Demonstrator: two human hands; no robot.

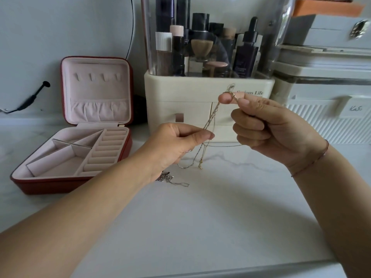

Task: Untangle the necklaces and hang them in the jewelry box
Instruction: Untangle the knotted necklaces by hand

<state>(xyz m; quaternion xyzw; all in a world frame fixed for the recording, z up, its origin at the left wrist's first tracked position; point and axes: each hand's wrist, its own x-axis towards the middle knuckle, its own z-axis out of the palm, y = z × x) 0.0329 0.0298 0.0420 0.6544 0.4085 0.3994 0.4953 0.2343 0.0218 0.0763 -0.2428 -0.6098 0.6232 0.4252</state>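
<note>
Here the necklaces (210,119) run as a thin, fairly straight slant between two pinches. The right hand (271,127) holds their upper end, a small gold clasp or charm, between thumb and forefinger, its other fingers curled, while the left hand (176,145) pinches the same strands lower down and to the left. So the long axis rises from the left grip up and rightward to the right grip. The tangle, we judge, lies along or below that stretch, though we cannot make it out. Below the left hand the chains drop in loose loops toward the white table (220,207), one ending in a tiny gold pendant (200,166), and one silvery strand crosses back toward the right hand. We see very fine gold and silver strands twisted together. A further silvery heap (167,177) lies by the left wrist. The open jewelry box (40,186) stands well to the left, nearer the left hand, the hooks (96,77) in its lid bare.
</note>
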